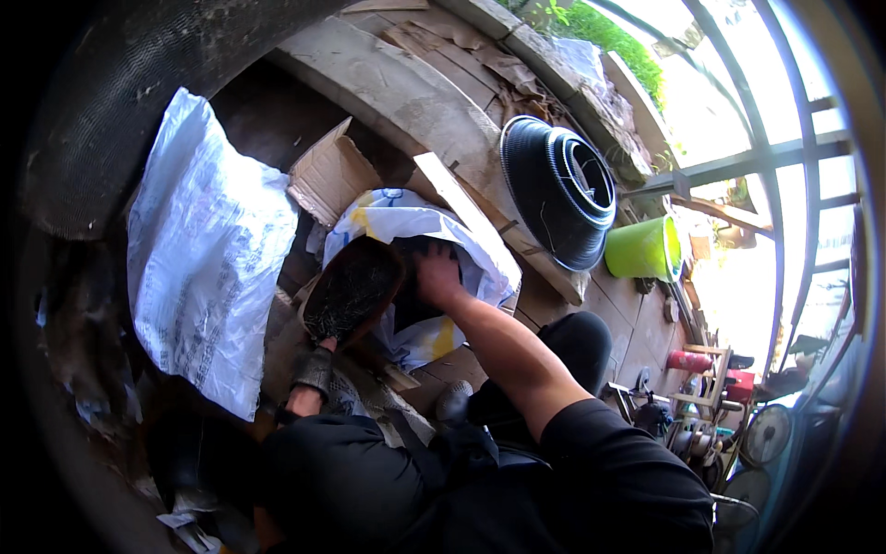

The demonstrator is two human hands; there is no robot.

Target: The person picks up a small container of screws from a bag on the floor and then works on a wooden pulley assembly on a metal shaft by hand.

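A white plastic bag (pixel 415 220) with yellow and blue marks stands open inside a cardboard box (pixel 334 175). Dark material (pixel 413 312) shows in its mouth. My right hand (pixel 437 275) reaches into the bag, fingers slightly apart against that dark material; their tips are hard to see. At the bag's left side, a dark brown bowl-like container (pixel 358 288) is tilted, with something black and shiny inside. My left hand (pixel 323 349) grips its lower end, mostly hidden behind the rim and a dark grey cuff.
A crumpled white woven sack (pixel 208 263) lies left of the box. Beyond it curves a large dark mesh roll (pixel 101 129). Black coiled hoops (pixel 560 192) lean by a lime green bucket (pixel 643 249) at right. Spools and tools (pixel 701 434) crowd the far right.
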